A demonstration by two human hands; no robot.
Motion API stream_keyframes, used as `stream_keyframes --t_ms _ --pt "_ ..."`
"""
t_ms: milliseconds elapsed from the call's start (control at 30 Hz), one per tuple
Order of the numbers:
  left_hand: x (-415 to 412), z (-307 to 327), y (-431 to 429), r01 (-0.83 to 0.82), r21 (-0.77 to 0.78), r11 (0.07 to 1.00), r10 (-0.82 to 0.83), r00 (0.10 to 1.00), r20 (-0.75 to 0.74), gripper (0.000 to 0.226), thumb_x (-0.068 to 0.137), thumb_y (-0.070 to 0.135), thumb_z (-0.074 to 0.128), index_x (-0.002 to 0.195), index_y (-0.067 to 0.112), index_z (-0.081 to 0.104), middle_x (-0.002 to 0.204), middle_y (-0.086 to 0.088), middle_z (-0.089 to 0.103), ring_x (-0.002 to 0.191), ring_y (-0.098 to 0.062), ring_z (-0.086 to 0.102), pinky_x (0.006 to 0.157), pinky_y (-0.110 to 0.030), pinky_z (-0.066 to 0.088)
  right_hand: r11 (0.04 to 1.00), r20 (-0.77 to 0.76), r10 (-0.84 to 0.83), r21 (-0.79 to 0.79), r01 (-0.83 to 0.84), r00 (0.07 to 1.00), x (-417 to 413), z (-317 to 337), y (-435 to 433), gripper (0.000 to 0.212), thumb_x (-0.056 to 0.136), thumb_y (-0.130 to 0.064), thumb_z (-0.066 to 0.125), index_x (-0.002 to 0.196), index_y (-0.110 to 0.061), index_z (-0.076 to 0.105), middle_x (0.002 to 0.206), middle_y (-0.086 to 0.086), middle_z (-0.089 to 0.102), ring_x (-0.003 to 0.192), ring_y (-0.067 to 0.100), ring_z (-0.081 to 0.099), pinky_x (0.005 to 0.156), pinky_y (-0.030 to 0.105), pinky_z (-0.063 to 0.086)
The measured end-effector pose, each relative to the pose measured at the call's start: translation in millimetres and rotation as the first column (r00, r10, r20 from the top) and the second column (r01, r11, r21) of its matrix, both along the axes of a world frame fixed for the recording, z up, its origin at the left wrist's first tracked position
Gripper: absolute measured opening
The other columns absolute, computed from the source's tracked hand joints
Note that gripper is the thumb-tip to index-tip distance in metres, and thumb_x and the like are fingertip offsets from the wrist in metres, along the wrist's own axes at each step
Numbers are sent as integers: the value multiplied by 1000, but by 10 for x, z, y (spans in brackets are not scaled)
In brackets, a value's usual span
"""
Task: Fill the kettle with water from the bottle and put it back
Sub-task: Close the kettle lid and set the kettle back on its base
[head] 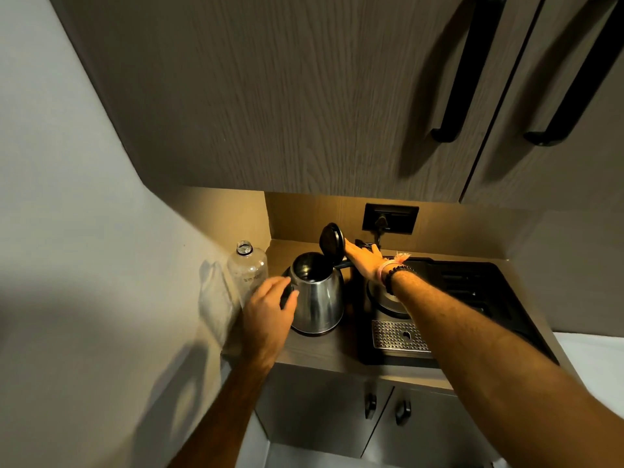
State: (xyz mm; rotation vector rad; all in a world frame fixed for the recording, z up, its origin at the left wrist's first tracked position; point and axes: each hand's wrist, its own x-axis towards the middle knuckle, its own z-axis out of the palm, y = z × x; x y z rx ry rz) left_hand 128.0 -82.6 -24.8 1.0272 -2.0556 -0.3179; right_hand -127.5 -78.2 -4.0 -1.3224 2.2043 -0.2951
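counter (317,352) | kettle (317,298) lid (331,238) up; bottle (248,268) uncapped, label unreadable

Both bare forearms reach forward and down from the lower edge of the view. The left hand (270,305) is seen from its back, wrist straight, fingers loosely curled and slightly spread, the thumb pointing right; whether its grip closes on anything cannot be told. The right arm stretches farther, crossing diagonally from the lower right. The right hand (364,261) lies flat, palm down, fingers extended together and pointing left. Its wrist carries a dark beaded bracelet (396,275) and a pink band (385,267).
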Motion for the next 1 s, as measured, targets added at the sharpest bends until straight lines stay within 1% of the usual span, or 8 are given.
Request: stream_keyframes --t_ms 67,167,267,433,567,700,833,1000 --pt "16 373 -63 -56 -128 990 38 990 -138 31 82 14 78 110 3 73 109 -11 72 92 -19 68 80 -24 55 1000 13 17 -18 -17 1000 22 17 -2 106 61 -95 4 154 -45 1 168 -1 1 153 38 -10 107 73 -25" --pt "86 748 -247 -148 -110 983 111 951 -289 30 84 14 77 110 1 73 107 -12 71 86 -16 68 76 -23 56 1000 6 -2 -19 2 1000 37 63 5 111 55 -97 2 154 -47 2 168 2 5 153 39 -8 107 74 -23" --pt "163 850 -454 -197 0 980 191 948 -255 30 87 20 74 111 3 73 107 -12 73 89 -23 70 80 -36 60 999 14 -29 -16 29 999 54 76 18 99 64 -91 5 153 -48 3 168 0 4 153 39 -7 106 76 -21" --pt "188 752 -604 -235 58 970 241 957 -164 26 85 22 76 105 4 76 102 -11 76 87 -21 71 78 -23 49 1000 -25 -26 7 26 999 46 82 39 95 68 -91 4 153 -48 2 168 -1 7 153 39 -7 99 76 -26" --pt "189 670 -628 -231 119 966 249 954 -170 28 84 24 77 106 6 76 101 -10 77 89 -21 72 79 -24 49 1000 -7 -2 7 2 1000 30 66 24 101 63 -91 5 154 -47 0 168 2 4 152 41 -9 104 77 -23" --pt "207 644 -636 -247 217 944 290 938 -192 39 86 31 75 118 8 71 109 -10 75 99 -26 71 89 -37 53 1000 -32 -1 13 2 999 38 47 25 102 62 -93 4 153 -47 2 168 0 3 152 40 -10 99 73 -29" --pt "217 617 -632 -194 258 947 245 952 -183 39 93 26 67 128 11 64 119 -11 72 109 -30 67 96 -45 52 1000 7 -19 -1 19 1000 42 44 24 101 64 -93 4 153 -47 5 168 -1 4 153 37 -11 99 69 -32" --pt "199 575 -644 -121 323 939 196 958 -210 41 98 23 57 138 15 54 129 -12 64 122 -31 56 101 -48 49 999 55 -2 -42 4 998 60 58 14 98 68 -89 7 155 -43 4 168 -1 5 153 39 -8 108 74 -22"
